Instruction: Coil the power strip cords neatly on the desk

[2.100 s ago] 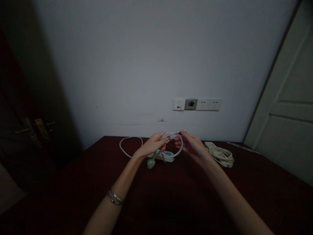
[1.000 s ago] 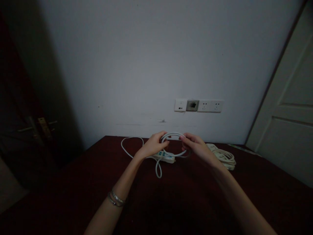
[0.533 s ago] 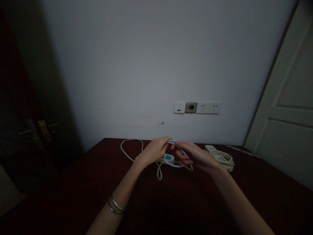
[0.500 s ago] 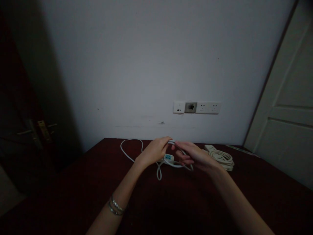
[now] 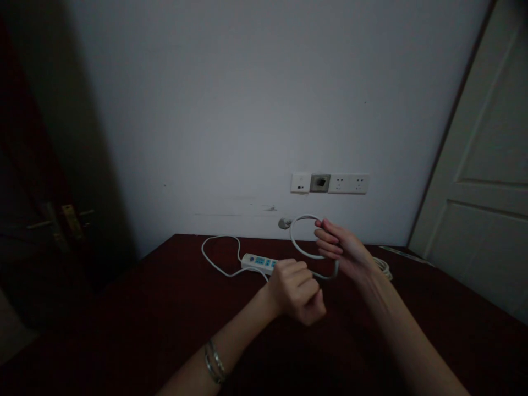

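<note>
In the head view my right hand (image 5: 336,245) is closed, its fingers pinching a coiled loop of white power cord (image 5: 293,237) raised above the table. The cord's grey-white plug (image 5: 284,223) sticks out to the left of the loop, near the wall. My left hand (image 5: 297,291) makes a fist lower down, with the cord running up to it on both sides; its inner grip is hidden. Behind that fist lies a white power strip (image 5: 249,261) with blue sockets, its right end covered. From its left end the cord curves in a wide loop on the table.
A second coiled white cord (image 5: 384,268) lies behind my right wrist. Wall sockets (image 5: 348,183) sit above the dark red table (image 5: 165,308). A white panelled door (image 5: 487,220) stands at right, and a dark door with a brass lock plate (image 5: 73,221) at left.
My hands have moved apart. The right one rose with the loop, bringing the plug into view; the left came down and nearer, rolled into a fist. More of the power strip shows.
</note>
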Demonstrator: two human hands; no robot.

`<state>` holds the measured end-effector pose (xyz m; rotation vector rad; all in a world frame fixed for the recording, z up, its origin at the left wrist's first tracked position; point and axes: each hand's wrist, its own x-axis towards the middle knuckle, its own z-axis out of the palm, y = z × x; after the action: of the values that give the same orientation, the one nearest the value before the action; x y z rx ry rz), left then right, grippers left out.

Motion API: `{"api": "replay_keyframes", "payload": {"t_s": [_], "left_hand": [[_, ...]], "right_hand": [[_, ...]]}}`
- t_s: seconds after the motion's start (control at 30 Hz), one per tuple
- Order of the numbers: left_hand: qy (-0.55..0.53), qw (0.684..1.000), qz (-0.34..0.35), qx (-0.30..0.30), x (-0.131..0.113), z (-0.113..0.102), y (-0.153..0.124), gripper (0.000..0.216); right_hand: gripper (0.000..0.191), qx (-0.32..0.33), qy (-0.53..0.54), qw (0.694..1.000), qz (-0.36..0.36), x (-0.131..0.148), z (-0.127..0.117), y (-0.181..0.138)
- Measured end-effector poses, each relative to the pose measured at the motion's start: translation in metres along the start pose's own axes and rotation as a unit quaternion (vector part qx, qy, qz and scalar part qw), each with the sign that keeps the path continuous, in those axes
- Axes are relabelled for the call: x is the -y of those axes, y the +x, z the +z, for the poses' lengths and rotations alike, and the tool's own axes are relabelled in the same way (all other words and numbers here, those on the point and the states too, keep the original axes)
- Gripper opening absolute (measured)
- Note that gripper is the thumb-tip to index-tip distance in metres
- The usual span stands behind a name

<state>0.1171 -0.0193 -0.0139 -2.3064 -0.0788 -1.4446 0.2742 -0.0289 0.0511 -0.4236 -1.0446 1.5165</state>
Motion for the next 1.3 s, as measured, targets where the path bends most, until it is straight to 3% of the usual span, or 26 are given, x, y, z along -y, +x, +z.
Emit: {"api": "replay_keyframes", "payload": {"t_s": [0.07,0.13,0.2,0.27,0.3,0.37,0.43,0.47,0.53,0.7,0.77,0.83,0.9,1.0,1.1,1.23,1.3], "left_hand": [[0.026,0.992,-0.057,0.112,-0.006,0.021,-0.009,0.013],[0.036,0.97,-0.144,0.194,-0.008,0.034,-0.016,0.027],[0.016,0.942,-0.197,0.27,-0.002,0.039,-0.022,0.041],[-0.039,0.906,-0.221,0.358,0.013,0.037,-0.026,0.028],[-0.079,0.877,-0.243,0.406,0.023,0.033,-0.028,0.018],[-0.176,0.804,-0.322,0.468,0.047,0.019,-0.031,0.02],[-0.319,0.686,-0.389,0.526,0.072,0.001,-0.036,0.028],[-0.381,0.641,-0.405,0.528,0.084,-0.009,-0.039,0.027],[-0.493,0.564,-0.456,0.48,0.104,-0.027,-0.046,0.032],[-0.616,0.494,-0.588,0.176,0.132,-0.046,-0.059,0.03],[-0.642,0.445,-0.617,0.091,0.136,-0.046,-0.055,0.023],[-0.654,0.418,-0.63,0.027,0.135,-0.045,-0.047,0.024],[-0.645,0.426,-0.634,-0.012,0.129,-0.039,-0.037,0.029],[-0.588,0.492,-0.64,-0.05,0.114,-0.026,-0.024,0.031],[-0.49,0.597,-0.633,-0.04,0.093,-0.011,-0.014,0.03],[-0.332,0.774,-0.535,0.063,0.061,-0.004,0.001,0.027],[-0.278,0.812,-0.499,0.121,0.046,-0.006,0.009,0.025]], "right_hand": [[0.01,-0.002,0.014,1.0,-0.007,0.0,-0.002,0.0],[0.01,-0.005,0.023,1.0,-0.016,0.0,-0.002,0.0],[0.01,-0.012,0.022,0.999,-0.027,0.001,-0.001,-0.001],[0.011,-0.025,0.008,0.999,-0.045,0.003,-0.001,-0.001],[0.011,-0.033,-0.003,0.998,-0.056,0.005,-0.002,-0.001],[0.012,-0.055,-0.028,0.995,-0.082,0.01,-0.005,-0.003],[0.013,-0.077,-0.042,0.99,-0.108,0.018,-0.009,-0.005],[0.014,-0.085,-0.044,0.988,-0.119,0.021,-0.012,-0.007],[0.014,-0.097,-0.036,0.986,-0.132,0.026,-0.017,-0.008],[0.013,-0.104,-0.016,0.991,-0.088,0.02,-0.028,-0.002],[0.014,-0.1,-0.018,0.993,-0.051,0.011,-0.029,0.003],[0.015,-0.094,-0.025,0.995,-0.01,0.0,-0.028,0.009],[0.017,-0.084,-0.037,0.995,0.024,-0.014,-0.025,0.015],[0.022,-0.071,-0.05,0.994,0.059,-0.04,-0.018,0.023],[0.022,-0.07,-0.046,0.993,0.084,-0.065,-0.009,0.029],[0.022,-0.089,-0.015,0.992,0.091,-0.081,0.003,0.03],[0.026,-0.099,0.004,0.992,0.081,-0.08,0.007,0.028]]}}
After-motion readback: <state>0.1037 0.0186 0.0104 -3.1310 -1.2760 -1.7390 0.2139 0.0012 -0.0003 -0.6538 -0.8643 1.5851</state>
